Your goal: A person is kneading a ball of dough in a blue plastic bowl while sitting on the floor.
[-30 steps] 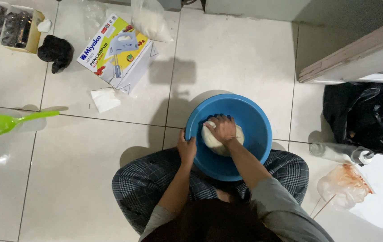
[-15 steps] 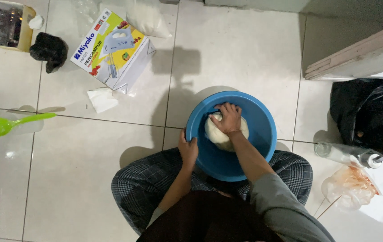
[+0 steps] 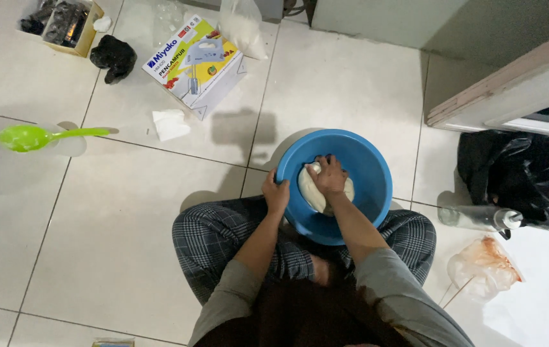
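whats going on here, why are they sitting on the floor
A person sits cross-legged on a tiled floor with a blue bowl at their knees. The right hand presses into a pale lump of dough inside the bowl, while the left hand grips the rim. Off to the left lie a green spoon and a mixer box, both untouched.

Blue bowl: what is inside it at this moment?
Inside the blue bowl lies a pale lump of dough, with the right hand pressed on it. The hand covers the dough's middle; the left hand grips the rim.
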